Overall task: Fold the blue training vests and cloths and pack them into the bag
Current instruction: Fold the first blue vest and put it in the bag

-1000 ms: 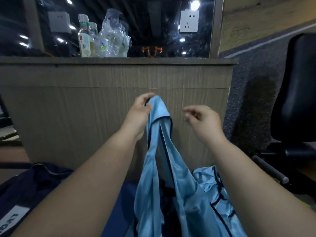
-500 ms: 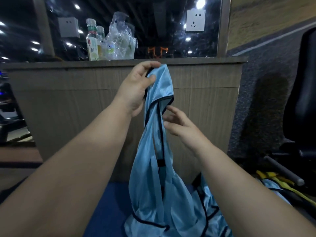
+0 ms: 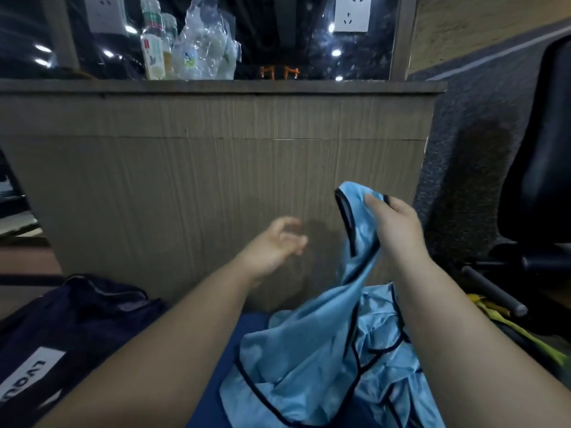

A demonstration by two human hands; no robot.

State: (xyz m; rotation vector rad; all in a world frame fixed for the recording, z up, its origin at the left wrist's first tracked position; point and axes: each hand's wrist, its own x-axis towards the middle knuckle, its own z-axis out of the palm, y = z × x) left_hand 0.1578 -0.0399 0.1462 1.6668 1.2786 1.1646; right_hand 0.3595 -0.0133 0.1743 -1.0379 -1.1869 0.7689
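1. Hands have swapped roles since half a second ago. Back then the left hand (image 3: 272, 245) pinched the strap up at the top edge of the wooden counter (image 3: 185, 180), and the right hand (image 3: 397, 233) only touched the cloth with straight fingers.
2. Now the right hand grips the blue vest (image 3: 309, 335) by its black-edged strap, fingers and thumb curled round the fold. It is in front of the right part of the counter's face, about mid-height.
3. The left hand has let go. It hangs free before the middle of the counter's face with loosely curled fingers, holding nothing and well clear of the vest.
4. The held end has dropped from the counter's top edge and shifted toward its right end.
5. The vest's long axis slants: the strap end points up at the counter's face, and the body runs down and leftward, away from the counter toward the person, where it lies crumpled on a blue surface (image 3: 222, 350).
6. More light-blue cloth (image 3: 381, 307) lies just under it at the counter's foot, near the right end.
7. The dark bag (image 3: 77, 319) with a white label sits open at the counter's foot on the left side, well apart from the vest.
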